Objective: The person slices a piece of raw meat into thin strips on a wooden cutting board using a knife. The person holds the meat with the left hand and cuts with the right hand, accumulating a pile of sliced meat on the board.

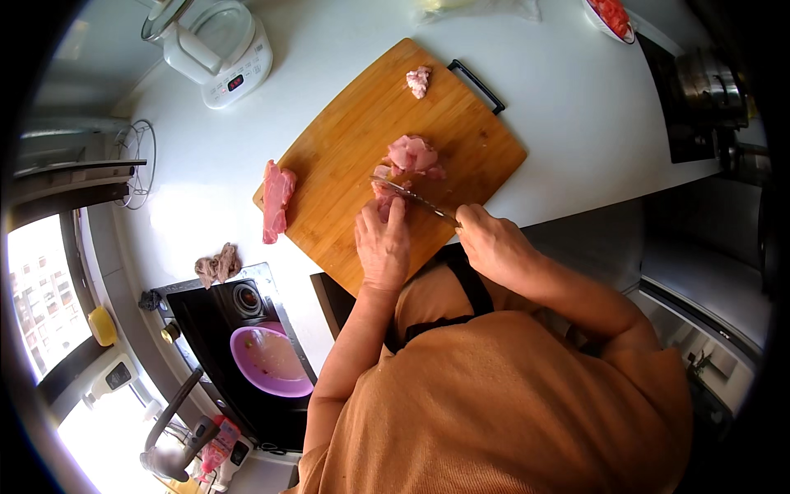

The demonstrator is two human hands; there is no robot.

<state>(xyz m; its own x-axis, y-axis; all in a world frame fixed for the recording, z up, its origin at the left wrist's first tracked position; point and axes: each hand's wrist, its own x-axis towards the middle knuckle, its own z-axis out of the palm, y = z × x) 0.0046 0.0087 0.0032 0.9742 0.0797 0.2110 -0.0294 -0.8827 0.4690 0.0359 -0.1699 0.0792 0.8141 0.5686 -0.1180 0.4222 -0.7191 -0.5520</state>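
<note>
My right hand grips a kitchen knife, its blade lying across a piece of raw meat. With bent fingers, my left hand holds that piece down on the wooden cutting board, close to the blade. Just beyond the knife sits a pile of sliced raw meat. A small lump of pale, fatty trimmings lies near the far end of the board. At the board's left corner rests a longer strip of raw meat, partly over the edge. The knife's handle is mostly hidden in my fist.
Left of me is a black sink with a purple basin of cloudy water. A brown rag lies by its rim. An electric kettle base stands at the back left. A bowl of red pieces sits far right, near a steel pot.
</note>
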